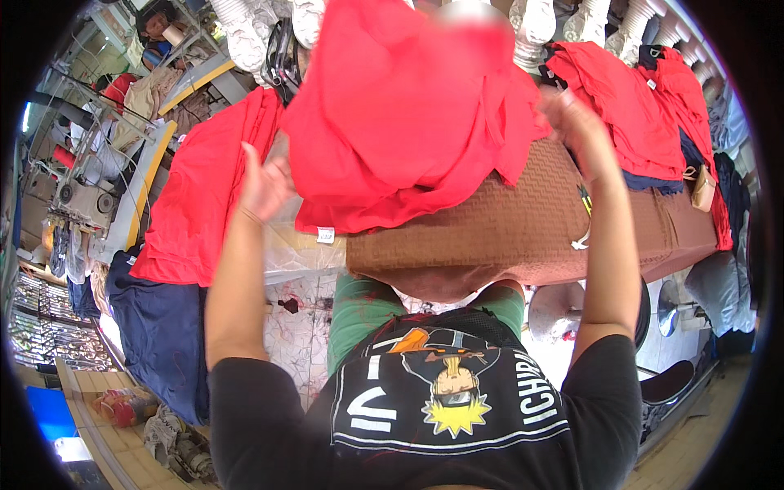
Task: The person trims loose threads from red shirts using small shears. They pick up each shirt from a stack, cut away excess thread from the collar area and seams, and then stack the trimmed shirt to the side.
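Note:
A large red cloth garment (408, 122) billows in front of me above a brown-covered table. A small white label (326, 235) shows at its lower left edge. My left hand (268, 186) is beside the garment's left edge, thumb raised and apart from the fingers, which are blurred. On the other side, my right hand (578, 131) is next to the garment's right edge. Its fingers look stretched out, though motion smears them. I see no cloth gripped in either hand; whether the fingertips brush the garment, I cannot tell.
Brown textured cloth (457, 233) covers the table. Red garments (196, 188) lie at the left over dark blue cloth (159, 335); more red garments (625, 114) are piled at the right. White balusters (535, 24) line the back. A sewing machine (86, 200) stands far left, with people beyond.

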Demonstrator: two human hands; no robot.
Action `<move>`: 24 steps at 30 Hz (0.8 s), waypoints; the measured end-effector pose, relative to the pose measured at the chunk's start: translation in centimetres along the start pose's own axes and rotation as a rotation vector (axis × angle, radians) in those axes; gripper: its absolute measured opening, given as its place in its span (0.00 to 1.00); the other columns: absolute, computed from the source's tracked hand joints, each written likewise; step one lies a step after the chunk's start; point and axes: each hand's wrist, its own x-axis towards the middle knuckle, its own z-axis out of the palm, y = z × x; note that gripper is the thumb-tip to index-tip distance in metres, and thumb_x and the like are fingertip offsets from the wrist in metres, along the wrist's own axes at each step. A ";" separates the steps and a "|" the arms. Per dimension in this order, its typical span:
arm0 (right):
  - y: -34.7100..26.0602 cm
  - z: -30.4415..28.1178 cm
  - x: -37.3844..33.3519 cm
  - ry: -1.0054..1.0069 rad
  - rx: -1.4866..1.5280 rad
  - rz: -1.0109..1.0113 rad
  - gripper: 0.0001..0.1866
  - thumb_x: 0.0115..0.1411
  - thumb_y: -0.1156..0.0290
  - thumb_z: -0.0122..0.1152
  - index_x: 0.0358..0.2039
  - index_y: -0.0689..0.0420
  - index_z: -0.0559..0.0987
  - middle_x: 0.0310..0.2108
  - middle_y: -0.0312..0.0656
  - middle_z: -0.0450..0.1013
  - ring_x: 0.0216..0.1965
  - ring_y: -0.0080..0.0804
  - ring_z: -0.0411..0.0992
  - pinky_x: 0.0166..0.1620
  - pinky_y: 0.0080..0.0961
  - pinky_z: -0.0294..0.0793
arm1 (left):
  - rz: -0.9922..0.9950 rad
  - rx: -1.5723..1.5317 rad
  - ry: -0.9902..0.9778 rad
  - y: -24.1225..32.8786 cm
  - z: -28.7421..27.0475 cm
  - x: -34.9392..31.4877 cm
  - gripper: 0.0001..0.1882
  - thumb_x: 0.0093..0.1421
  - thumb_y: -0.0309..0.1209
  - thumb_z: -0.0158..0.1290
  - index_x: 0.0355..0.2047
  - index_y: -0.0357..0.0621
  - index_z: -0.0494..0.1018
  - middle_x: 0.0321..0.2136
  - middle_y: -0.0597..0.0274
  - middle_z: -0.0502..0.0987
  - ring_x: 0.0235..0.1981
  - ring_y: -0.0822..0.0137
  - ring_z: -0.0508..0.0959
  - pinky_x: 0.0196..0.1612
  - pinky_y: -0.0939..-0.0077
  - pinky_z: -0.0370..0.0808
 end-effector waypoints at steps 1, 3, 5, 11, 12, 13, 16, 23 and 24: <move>1.5 0.3 -1.0 -0.081 -0.214 0.141 0.31 0.66 0.41 0.41 0.45 0.56 0.78 0.38 0.35 0.78 0.35 0.22 0.74 0.34 0.19 0.66 | -0.001 0.064 0.004 -2.6 0.7 -0.5 0.50 0.56 0.73 0.29 0.60 0.41 0.63 0.54 0.57 0.72 0.55 0.61 0.72 0.57 0.60 0.66; 5.4 2.6 -2.0 -0.185 -0.331 0.407 0.36 0.59 0.32 0.43 0.32 0.56 0.80 0.25 0.36 0.78 0.22 0.22 0.74 0.25 0.21 0.65 | -0.016 0.199 0.054 -6.1 0.7 -0.4 0.41 0.60 0.63 0.40 0.59 0.39 0.64 0.53 0.56 0.73 0.54 0.64 0.73 0.57 0.65 0.67; 5.3 6.6 -2.6 -0.228 -0.445 0.594 0.43 0.54 0.26 0.44 0.26 0.62 0.80 0.20 0.44 0.77 0.19 0.30 0.76 0.23 0.25 0.69 | -0.025 0.346 0.139 -7.1 1.3 0.1 0.33 0.63 0.52 0.50 0.57 0.38 0.65 0.53 0.55 0.73 0.54 0.65 0.73 0.56 0.68 0.68; 10.6 10.2 -2.4 -0.036 -0.057 0.287 0.19 0.59 0.56 0.63 0.31 0.63 0.78 0.23 0.43 0.77 0.23 0.31 0.79 0.22 0.21 0.74 | 0.375 0.228 0.249 -3.6 4.6 1.4 0.19 0.63 0.32 0.53 0.52 0.34 0.69 0.47 0.55 0.76 0.48 0.65 0.76 0.55 0.69 0.68; 8.3 9.7 -1.9 0.011 -0.044 0.230 0.18 0.59 0.54 0.62 0.29 0.58 0.77 0.21 0.40 0.76 0.23 0.29 0.78 0.20 0.19 0.71 | 0.598 0.202 0.322 -0.9 5.0 0.7 0.18 0.63 0.31 0.53 0.51 0.34 0.70 0.46 0.55 0.77 0.46 0.64 0.76 0.55 0.70 0.69; 5.7 9.2 -1.7 0.134 -0.058 0.133 0.17 0.60 0.54 0.62 0.23 0.52 0.74 0.16 0.33 0.71 0.16 0.21 0.71 0.18 0.15 0.60 | 0.711 0.108 0.277 1.9 5.3 -0.9 0.15 0.63 0.30 0.53 0.49 0.36 0.71 0.45 0.56 0.77 0.45 0.64 0.76 0.55 0.69 0.68; -1.0 6.7 0.4 0.081 0.154 -0.071 0.16 0.61 0.55 0.61 0.20 0.45 0.70 0.12 0.23 0.55 0.14 0.14 0.48 0.19 0.17 0.43 | 0.836 0.122 0.325 8.0 6.2 -6.1 0.14 0.62 0.32 0.54 0.46 0.39 0.73 0.42 0.59 0.79 0.42 0.67 0.79 0.49 0.70 0.74; -15.5 1.0 6.6 0.139 0.209 -0.395 0.16 0.65 0.62 0.55 0.47 0.59 0.77 0.36 0.34 0.75 0.33 0.18 0.71 0.40 0.15 0.71 | 1.145 0.481 0.245 19.1 7.6 -19.1 0.17 0.64 0.37 0.51 0.48 0.40 0.71 0.43 0.58 0.78 0.45 0.64 0.77 0.51 0.68 0.74; -15.7 0.8 7.9 0.091 0.168 -0.420 0.17 0.65 0.63 0.54 0.49 0.61 0.76 0.40 0.36 0.76 0.37 0.20 0.73 0.44 0.16 0.73 | 1.289 0.488 0.312 17.7 9.2 -19.3 0.15 0.64 0.35 0.51 0.46 0.39 0.72 0.42 0.58 0.78 0.44 0.64 0.77 0.50 0.71 0.73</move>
